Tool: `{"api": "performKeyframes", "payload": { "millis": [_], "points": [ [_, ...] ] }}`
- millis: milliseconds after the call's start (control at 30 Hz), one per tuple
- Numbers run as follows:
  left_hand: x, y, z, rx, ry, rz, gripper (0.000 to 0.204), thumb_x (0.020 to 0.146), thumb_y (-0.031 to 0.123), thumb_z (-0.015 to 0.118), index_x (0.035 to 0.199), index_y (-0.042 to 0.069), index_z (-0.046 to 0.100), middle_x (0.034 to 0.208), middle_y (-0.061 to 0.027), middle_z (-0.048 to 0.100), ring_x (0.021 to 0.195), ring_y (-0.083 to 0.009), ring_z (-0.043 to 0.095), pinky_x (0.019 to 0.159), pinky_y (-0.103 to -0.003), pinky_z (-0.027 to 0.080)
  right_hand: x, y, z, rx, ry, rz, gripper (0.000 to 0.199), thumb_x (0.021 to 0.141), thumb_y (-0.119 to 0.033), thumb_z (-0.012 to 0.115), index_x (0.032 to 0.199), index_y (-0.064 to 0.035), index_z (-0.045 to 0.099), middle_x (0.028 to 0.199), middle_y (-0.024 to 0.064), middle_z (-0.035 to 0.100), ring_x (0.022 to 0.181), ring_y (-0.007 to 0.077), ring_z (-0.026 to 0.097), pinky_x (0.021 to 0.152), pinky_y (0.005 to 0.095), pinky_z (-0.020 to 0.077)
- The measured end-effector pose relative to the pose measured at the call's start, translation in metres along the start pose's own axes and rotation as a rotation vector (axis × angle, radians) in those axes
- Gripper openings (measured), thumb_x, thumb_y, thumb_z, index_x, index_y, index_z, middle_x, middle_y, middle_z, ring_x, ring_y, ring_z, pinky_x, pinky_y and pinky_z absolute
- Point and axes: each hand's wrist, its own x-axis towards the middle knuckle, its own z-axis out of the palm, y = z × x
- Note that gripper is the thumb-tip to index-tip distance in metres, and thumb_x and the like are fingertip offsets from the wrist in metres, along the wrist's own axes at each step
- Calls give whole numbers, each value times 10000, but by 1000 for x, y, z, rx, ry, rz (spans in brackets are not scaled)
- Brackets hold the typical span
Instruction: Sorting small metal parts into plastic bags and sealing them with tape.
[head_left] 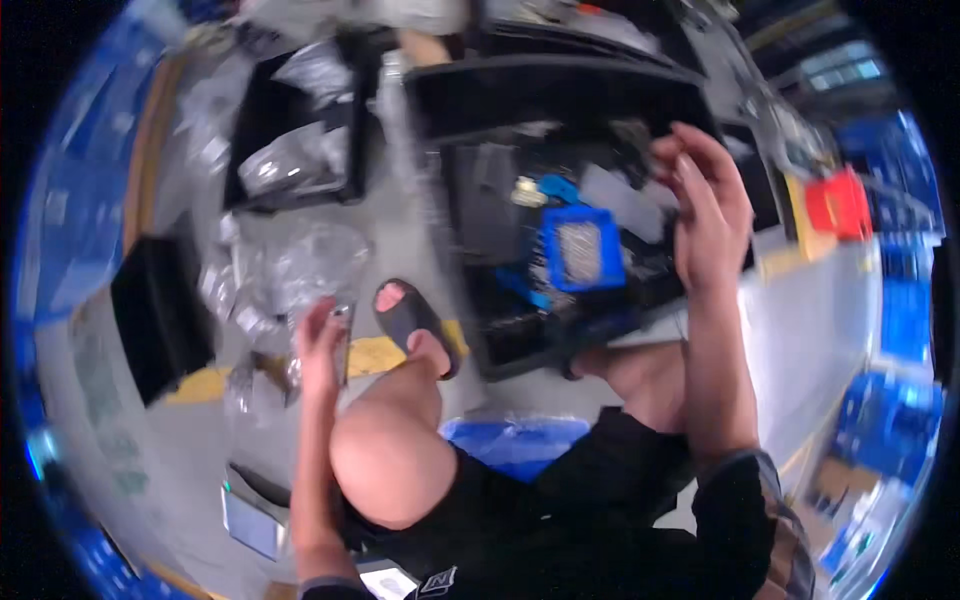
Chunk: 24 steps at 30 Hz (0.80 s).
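Observation:
My left hand (322, 345) reaches down to the floor by my left knee and grips a small clear plastic bag (343, 340) with a dark part inside. My right hand (705, 205) is raised over a large black bin (560, 90) in front of me, fingers bent near its right rim; the blur hides whether anything is pinched in them. Inside the bin lie a small blue tray (582, 250), a blue part (557, 186) and several dark parts. My foot in a dark slipper (412, 320) rests on the floor between the two hands.
A heap of clear plastic bags (300, 262) lies on the grey floor left of the slipper. A black tray with bagged parts (295, 140) stands farther back, a black box (160, 310) at left. A red crate (838, 205) and blue crates (905, 310) stand at right. A yellow floor line (375, 355) runs under my leg.

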Motion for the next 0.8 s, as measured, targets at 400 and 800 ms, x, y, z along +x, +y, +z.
{"api": "performKeyframes", "payload": {
  "millis": [400, 800],
  "points": [
    [4, 164, 281, 751, -665, 411, 394, 862, 157, 671, 1187, -20, 537, 1033, -123, 653, 931, -178, 616, 812, -299, 480, -1, 43, -86, -236, 58, 80, 235, 947, -46, 505, 1146, -15, 625, 990, 56, 666, 904, 102, 597, 828, 247, 474],
    [34, 111, 321, 920, -638, -297, 283, 951, 171, 550, 1165, -14, 549, 874, -152, 686, 626, -264, 683, 516, -353, 579, 4, 63, -105, -410, -42, 85, 258, 894, -137, 592, 1140, -66, 630, 974, 94, 678, 860, 199, 642, 786, 312, 503]
  ]
}}
